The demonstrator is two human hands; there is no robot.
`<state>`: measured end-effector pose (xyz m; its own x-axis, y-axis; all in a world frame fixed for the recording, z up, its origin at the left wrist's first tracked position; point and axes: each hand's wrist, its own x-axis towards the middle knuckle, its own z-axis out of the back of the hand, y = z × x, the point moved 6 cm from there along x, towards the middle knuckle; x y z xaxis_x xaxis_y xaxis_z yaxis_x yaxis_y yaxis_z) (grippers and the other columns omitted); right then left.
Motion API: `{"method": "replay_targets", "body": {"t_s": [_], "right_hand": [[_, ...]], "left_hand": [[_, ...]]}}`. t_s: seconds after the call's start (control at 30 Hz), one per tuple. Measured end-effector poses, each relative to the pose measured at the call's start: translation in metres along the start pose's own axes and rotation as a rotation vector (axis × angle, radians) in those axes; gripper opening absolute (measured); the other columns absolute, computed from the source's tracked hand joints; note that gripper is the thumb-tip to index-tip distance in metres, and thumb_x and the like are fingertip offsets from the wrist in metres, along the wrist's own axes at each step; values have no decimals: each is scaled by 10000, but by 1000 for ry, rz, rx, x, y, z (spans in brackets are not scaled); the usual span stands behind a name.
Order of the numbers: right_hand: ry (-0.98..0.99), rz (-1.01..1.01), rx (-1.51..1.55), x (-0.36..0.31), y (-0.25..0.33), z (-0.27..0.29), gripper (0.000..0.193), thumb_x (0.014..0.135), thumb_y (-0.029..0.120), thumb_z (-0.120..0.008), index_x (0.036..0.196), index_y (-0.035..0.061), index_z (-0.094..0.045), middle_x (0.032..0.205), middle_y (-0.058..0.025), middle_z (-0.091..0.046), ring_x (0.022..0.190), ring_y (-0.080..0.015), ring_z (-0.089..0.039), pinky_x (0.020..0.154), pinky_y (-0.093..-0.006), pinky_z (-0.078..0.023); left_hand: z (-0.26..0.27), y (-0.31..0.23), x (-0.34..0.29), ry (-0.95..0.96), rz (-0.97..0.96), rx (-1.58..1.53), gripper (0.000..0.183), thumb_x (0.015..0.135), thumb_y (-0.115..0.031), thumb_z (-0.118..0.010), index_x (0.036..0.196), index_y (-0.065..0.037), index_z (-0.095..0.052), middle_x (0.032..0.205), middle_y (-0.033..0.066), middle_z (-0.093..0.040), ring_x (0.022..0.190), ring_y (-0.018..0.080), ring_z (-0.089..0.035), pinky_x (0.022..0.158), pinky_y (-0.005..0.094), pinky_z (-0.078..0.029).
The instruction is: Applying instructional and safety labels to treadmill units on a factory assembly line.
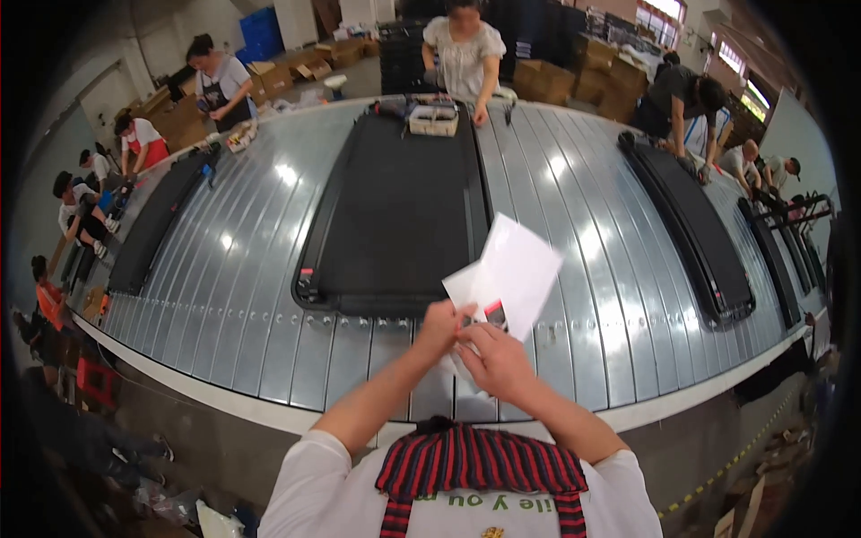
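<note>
White sheets (518, 269) fan out above my hands, over the near right corner of a large black flat panel (395, 206). A small red-and-black label (495, 314) shows at their lower part, beside my fingers. My left hand (437, 330) is closed at the sheets' lower left edge. Close beside it, my right hand (495, 359) pinches the lower part of the sheets just below the label. Whether a small piece sits between the fingertips is hidden. The black panel lies flat on the slatted metal conveyor (574, 215), with a small red tag at its near left corner.
A pale tray (434, 120) of small parts sits on the panel's far end, where a co-worker (465, 54) stands. More black panels lie left (161, 220) and right (691, 224). Several people work along the far side. A white rim (260, 414) edges the conveyor near me.
</note>
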<state>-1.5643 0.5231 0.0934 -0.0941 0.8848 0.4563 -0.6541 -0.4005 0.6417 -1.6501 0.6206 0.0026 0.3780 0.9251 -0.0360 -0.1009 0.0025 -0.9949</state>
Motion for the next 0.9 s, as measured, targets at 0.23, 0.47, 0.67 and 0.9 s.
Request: {"method": "replay_targets", "body": {"t_s": [0.23,0.47,0.67,0.9], "right_hand": [[-95,73,-177,17,11,15,111,731,43,-590,842,38,-592,750,-100,-570,670,-257,-561,576,-327,-448],[-7,123,-282,21,27,-20,156,708,41,-592,859,78,-601,786,-62,-573,721,-254,-558,595,-340,-463],[15,178,-254,20,48,-33,179,677,12,-611,844,74,-606,781,-68,-570,715,-247,-559,606,-334,-463],[25,77,-172,7,28,-31,130,647,-4,-616,757,52,-577,732,-92,-553,685,-259,-552,593,-342,-456]], "left_hand": [[5,-6,4,259,-45,-73,214,811,-212,-558,834,-12,-628,596,8,-560,537,48,-477,476,239,-402],[22,-26,-21,361,-63,116,164,820,-113,-516,900,-5,-611,629,26,-572,597,47,-476,531,240,-416],[36,-12,-33,301,-134,-29,206,807,-175,-540,896,-5,-616,740,95,-633,688,88,-553,620,279,-451],[27,-2,-32,339,26,48,234,843,-221,-540,859,-4,-628,626,-28,-559,578,40,-468,503,219,-397]]}}
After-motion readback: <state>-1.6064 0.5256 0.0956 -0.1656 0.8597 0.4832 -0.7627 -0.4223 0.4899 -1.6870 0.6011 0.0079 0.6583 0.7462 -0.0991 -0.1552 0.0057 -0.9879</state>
